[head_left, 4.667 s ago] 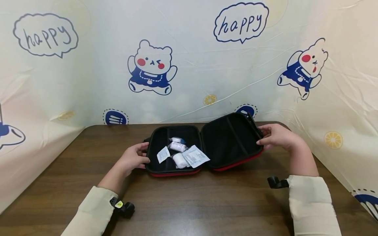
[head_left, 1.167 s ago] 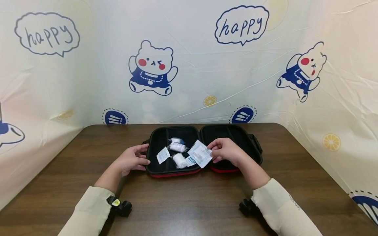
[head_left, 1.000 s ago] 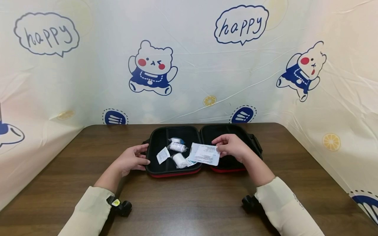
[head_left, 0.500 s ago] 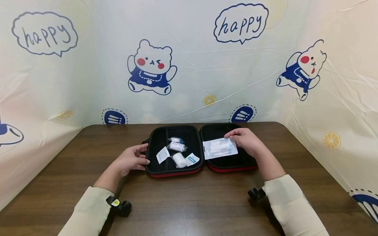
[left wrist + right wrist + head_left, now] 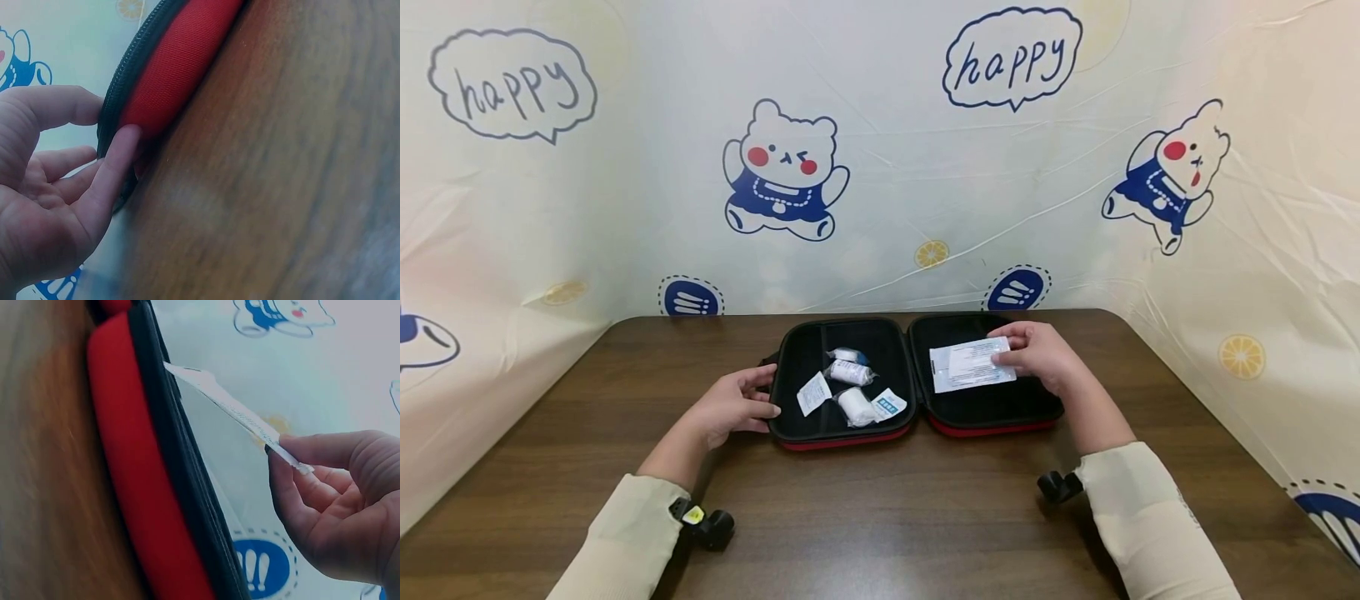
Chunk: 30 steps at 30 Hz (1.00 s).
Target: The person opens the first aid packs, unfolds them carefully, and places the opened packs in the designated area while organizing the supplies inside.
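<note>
A black-lined, red-shelled zip case (image 5: 801,417) lies unfolded on the table, its two halves side by side. My left hand (image 5: 735,403) holds the outer edge of the left half, thumb on the red shell (image 5: 169,75) and forefinger at the zip. Between thumb and fingers, my right hand (image 5: 1037,354) pinches a flat white printed packet (image 5: 966,367) above the right half. In the right wrist view the packet (image 5: 231,406) slants down toward the case rim. Inside the left half sit wrapped bandage rolls (image 5: 852,372), a white wrapped bundle (image 5: 855,408) and small sachets (image 5: 814,393).
The brown wooden table (image 5: 880,517) extends in front and to both sides of the case. Behind it hangs a printed curtain (image 5: 880,183) with bears and the word happy. Each wrist carries a small black camera (image 5: 718,529).
The raised right half now lies flat. My right hand has left its edge, lifted the large packet from the left half and carried it rightward, uncovering a blue-and-white sachet. My left hand stays put.
</note>
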Motion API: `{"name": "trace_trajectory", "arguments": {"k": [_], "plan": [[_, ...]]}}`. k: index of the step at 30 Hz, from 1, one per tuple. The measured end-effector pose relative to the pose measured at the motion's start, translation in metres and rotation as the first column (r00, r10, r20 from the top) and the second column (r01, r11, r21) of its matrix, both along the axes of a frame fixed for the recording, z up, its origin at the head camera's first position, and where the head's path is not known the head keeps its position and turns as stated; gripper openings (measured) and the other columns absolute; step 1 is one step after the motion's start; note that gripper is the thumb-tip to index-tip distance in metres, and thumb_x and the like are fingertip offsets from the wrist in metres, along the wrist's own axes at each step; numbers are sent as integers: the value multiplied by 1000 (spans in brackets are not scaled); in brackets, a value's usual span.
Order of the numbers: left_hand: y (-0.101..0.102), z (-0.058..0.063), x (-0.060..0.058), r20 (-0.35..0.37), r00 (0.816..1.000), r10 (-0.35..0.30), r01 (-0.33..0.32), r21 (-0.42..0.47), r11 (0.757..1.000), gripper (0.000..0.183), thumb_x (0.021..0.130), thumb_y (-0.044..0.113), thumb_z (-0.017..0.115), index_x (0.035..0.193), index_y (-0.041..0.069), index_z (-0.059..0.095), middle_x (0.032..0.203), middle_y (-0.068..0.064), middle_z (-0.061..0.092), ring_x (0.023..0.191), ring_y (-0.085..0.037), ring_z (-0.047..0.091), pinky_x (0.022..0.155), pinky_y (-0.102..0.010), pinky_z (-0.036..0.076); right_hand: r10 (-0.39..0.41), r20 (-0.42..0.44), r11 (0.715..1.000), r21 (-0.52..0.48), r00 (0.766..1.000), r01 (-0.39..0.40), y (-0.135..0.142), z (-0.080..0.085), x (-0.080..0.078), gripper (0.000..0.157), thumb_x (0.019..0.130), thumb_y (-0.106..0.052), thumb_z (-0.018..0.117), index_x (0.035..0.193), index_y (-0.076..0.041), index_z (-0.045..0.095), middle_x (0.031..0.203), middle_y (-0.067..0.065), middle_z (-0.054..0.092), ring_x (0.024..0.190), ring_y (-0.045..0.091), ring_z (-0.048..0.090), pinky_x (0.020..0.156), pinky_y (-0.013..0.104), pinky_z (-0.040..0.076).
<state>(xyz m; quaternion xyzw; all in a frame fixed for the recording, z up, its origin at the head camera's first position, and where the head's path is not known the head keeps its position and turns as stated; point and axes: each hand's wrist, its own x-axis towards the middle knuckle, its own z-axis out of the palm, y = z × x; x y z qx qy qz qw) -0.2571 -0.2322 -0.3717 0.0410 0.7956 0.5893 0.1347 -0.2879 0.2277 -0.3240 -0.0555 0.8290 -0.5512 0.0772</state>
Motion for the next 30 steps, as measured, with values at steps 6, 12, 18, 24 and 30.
{"name": "trace_trajectory", "arguments": {"k": [6, 12, 18, 24, 30], "plan": [[1, 0, 0, 8, 1000, 0, 0, -12, 1000, 81, 84, -3, 70, 153, 2, 26, 149, -27, 31, 107, -31, 48, 79, -39, 58, -64, 12, 998, -18, 998, 64, 25, 9, -7, 48, 94, -3, 62, 138, 2, 43, 131, 28, 55, 81, 23, 66, 67, 34, 59], [1, 0, 1, 4, 1000, 1, -1, -10, 1000, 81, 85, -3, 70, 153, 1, 26, 148, -27, 32, 107, -31, 49, 79, -40, 58, -132, 41, 991, -28, 990, 133, 42, 18, -22, 50, 96, -4, 59, 142, 2, 40, 133, 31, 50, 79, 18, 65, 66, 28, 58], [1, 0, 0, -5, 1000, 0, 0, -12, 1000, 82, 84, -3, 70, 153, 2, 26, 148, -27, 32, 105, -30, 49, 79, -40, 58, -194, 54, 979, -46, 980, 196, 57, 11, -40, 54, 96, -3, 58, 146, -1, 39, 129, 27, 46, 73, 13, 61, 65, 25, 57], [0, 0, 0, -5, 1000, -3, 3, -13, 1000, 82, 84, -3, 70, 153, 1, 26, 148, -27, 31, 105, -30, 49, 79, -40, 58, -241, 86, 970, -10, 967, 243, 69, 7, -52, 54, 96, -3, 56, 148, -3, 39, 135, 27, 41, 76, 15, 59, 67, 24, 56], [0, 0, 0, -6, 1000, -5, 5, -6, 1000, 82, 85, -3, 70, 153, 2, 26, 148, -27, 31, 105, -29, 50, 79, -40, 58, -269, 121, 963, 24, 956, 268, 72, 3, -62, 56, 96, -1, 56, 149, -5, 39, 133, 26, 43, 75, 14, 59, 66, 23, 55]]}}
